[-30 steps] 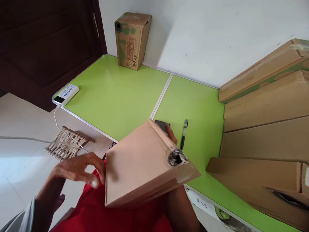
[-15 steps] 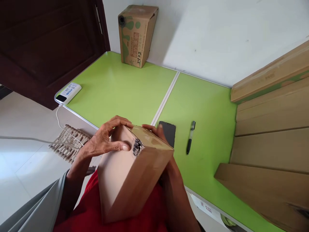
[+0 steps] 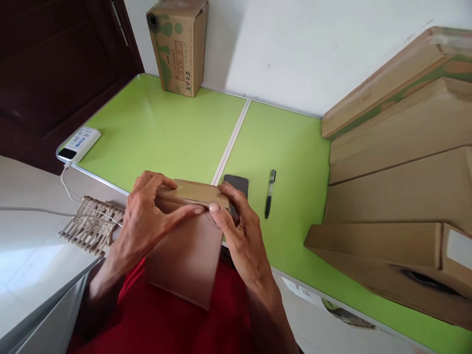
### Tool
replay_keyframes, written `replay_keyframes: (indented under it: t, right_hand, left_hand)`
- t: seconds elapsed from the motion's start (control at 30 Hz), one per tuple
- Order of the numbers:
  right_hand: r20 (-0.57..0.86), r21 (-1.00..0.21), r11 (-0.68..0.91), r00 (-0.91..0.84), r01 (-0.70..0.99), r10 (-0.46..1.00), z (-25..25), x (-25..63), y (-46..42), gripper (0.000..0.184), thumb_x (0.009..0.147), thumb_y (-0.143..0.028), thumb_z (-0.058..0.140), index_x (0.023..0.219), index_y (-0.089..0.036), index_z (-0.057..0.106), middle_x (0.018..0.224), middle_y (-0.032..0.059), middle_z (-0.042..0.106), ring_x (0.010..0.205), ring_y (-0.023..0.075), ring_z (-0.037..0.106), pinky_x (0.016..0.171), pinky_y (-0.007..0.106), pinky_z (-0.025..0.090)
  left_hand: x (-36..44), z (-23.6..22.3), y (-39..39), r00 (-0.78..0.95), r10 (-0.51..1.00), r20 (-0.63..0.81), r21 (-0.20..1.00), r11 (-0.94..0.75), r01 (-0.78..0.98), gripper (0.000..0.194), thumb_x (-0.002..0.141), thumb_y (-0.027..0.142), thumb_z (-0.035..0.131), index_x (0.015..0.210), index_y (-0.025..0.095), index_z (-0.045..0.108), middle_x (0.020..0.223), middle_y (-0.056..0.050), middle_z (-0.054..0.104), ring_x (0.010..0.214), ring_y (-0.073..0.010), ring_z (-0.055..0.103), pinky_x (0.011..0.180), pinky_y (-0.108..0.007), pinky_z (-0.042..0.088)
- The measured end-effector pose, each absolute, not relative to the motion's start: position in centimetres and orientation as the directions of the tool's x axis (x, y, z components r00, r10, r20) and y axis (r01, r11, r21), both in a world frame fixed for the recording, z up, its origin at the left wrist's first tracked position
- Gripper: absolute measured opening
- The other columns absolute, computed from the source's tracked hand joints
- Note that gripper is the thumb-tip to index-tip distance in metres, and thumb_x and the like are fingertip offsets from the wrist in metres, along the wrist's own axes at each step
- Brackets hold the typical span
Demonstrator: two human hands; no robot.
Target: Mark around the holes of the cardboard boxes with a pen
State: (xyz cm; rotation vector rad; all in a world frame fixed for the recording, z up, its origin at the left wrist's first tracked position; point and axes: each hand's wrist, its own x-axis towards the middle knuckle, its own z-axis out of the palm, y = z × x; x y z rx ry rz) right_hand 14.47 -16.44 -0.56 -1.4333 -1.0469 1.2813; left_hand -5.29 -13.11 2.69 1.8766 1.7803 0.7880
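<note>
Cardboard box (image 3: 184, 260), held between both hands

Lies right of our left hand (image 3: 142, 226), left of our right hand (image 3: 245, 236), both touching; long axis apparently near to far. Grip: thumbs and fingers pinch its far end. Hidden: underside, some fingertips; we see the phone (image 3: 239, 182) only partly.

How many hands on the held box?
2: left hand on the left end of the held box, right hand on its right end, near the phone. Both show, though some fingertips are hidden.
</note>
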Motion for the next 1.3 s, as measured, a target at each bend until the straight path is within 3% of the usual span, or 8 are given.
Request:
replay_keyframes:
  t: [0.33, 0.63, 0.77, 0.87, 0.97, 1.1, 1.2, 1.3]
  right_hand:
    - [-0.07, -0.997, -0.071, 0.025, 0.044, 0.997, -2.2, 15.8, -17.6, 0.053, 0.107, -0.06, 0.064, 0.149, -0.029, 0.063, 0.171, 0.0091, 0.053, 0.161, 0.031, 0.048, 0.135, 0.052, 0.036]
    - [-0.099, -0.994, -0.095, -0.093, 0.05, 0.991, -2.8, 17.5, -18.6, 0.069, 0.11, -0.061, 0.062, 0.172, -0.037, 0.046, 0.185, -0.002, 0.037, 0.172, 0.0234, 0.03, 0.141, 0.046, 0.025]
    - [-0.147, -0.961, -0.184, 0.179, 0.207, 0.973, -3.3, 20.3, -16.9, 0.073, 0.103, -0.078, 0.054, 0.151, -0.025, 0.066, 0.15, 0.0156, 0.072, 0.139, 0.0379, 0.067, 0.111, 0.057, 0.056]
    - [-0.194, -0.669, -0.466, 0.469, 0.579, 0.862, -4.3, 22.8, -14.8, 0.067, 0.092, -0.079, 0.06, 0.114, -0.018, 0.074, 0.102, 0.0219, 0.08, 0.105, 0.0469, 0.073, 0.092, 0.061, 0.055]
    - [-0.263, -0.44, -0.605, 0.549, 0.664, 0.793, -6.0, 24.5, -12.9, 0.035, 0.086, -0.06, 0.066, 0.083, -0.025, 0.066, 0.089, 0.0226, 0.076, 0.103, 0.052, 0.07, 0.089, 0.061, 0.05]
    - [-0.279, -0.534, -0.598, 0.543, 0.597, 0.792, -7.2, 25.6, -12.0, 0.024, 0.08, -0.036, 0.069, 0.061, -0.03, 0.055, 0.07, 0.0157, 0.07, 0.087, 0.0443, 0.071, 0.083, 0.053, 0.048]
    - [-0.247, -0.68, -0.546, 0.549, 0.489, 0.799, -6.1, 25.5, -12.9, 0.02, 0.083, -0.042, 0.069, 0.069, -0.029, 0.062, 0.061, 0.0069, 0.066, 0.065, 0.0329, 0.067, 0.068, 0.045, 0.049]
    - [-0.074, -0.963, -0.205, 0.554, 0.177, 0.829, -3.6, 23.7, -14.8, 0.024, 0.086, -0.05, 0.077, 0.085, -0.029, 0.066, 0.062, -0.0014, 0.067, 0.054, 0.0246, 0.065, 0.054, 0.037, 0.05]
  left_hand:
    - [-4.1, 2.4, -13.5, 0.153, 0.974, 0.168, 0.519, -0.219, 0.826, 0.053, 0.085, 0.067, 0.091, 0.111, 0.023, 0.078, 0.116, -0.011, 0.075, 0.118, -0.0369, 0.064, 0.103, -0.052, 0.049]
    - [-1.4, 2.9, -13.2, 0.215, 0.971, 0.106, 0.427, -0.24, 0.872, 0.038, 0.085, 0.059, 0.085, 0.087, 0.024, 0.07, 0.098, -0.008, 0.077, 0.097, -0.0336, 0.072, 0.095, -0.052, 0.049]
    - [-1.2, 2.8, -13.0, 0.197, 0.976, 0.094, 0.404, -0.218, 0.888, 0.036, 0.084, 0.057, 0.085, 0.084, 0.024, 0.071, 0.092, -0.008, 0.075, 0.091, -0.0318, 0.071, 0.087, -0.046, 0.051]
    - [-2.8, 2.5, -12.0, 0.279, 0.956, 0.089, 0.492, -0.286, 0.822, 0.041, 0.092, 0.061, 0.082, 0.095, 0.021, 0.078, 0.095, -0.008, 0.077, 0.089, -0.0288, 0.072, 0.082, -0.042, 0.052]
    - [-5.3, 2.1, -10.5, 0.46, 0.886, 0.055, 0.674, -0.373, 0.638, 0.041, 0.095, 0.057, 0.083, 0.113, 0.02, 0.083, 0.107, -0.008, 0.082, 0.094, -0.0249, 0.077, 0.082, -0.036, 0.055]
    - [-7.3, 1.3, -9.5, 0.488, 0.873, -0.009, 0.845, -0.254, 0.47, 0.036, 0.092, 0.046, 0.088, 0.117, 0.02, 0.084, 0.118, -0.007, 0.083, 0.102, -0.0233, 0.079, 0.085, -0.03, 0.058]
    - [-7.2, 0.7, -9.7, 0.391, 0.919, -0.056, 0.891, -0.13, 0.434, 0.038, 0.089, 0.046, 0.089, 0.115, 0.019, 0.083, 0.117, -0.007, 0.083, 0.098, -0.0228, 0.078, 0.082, -0.029, 0.059]
    - [-6.8, 0.5, -10.0, 0.352, 0.93, -0.107, 0.901, -0.059, 0.43, 0.038, 0.087, 0.048, 0.09, 0.111, 0.02, 0.083, 0.112, -0.006, 0.083, 0.093, -0.022, 0.077, 0.077, -0.028, 0.058]
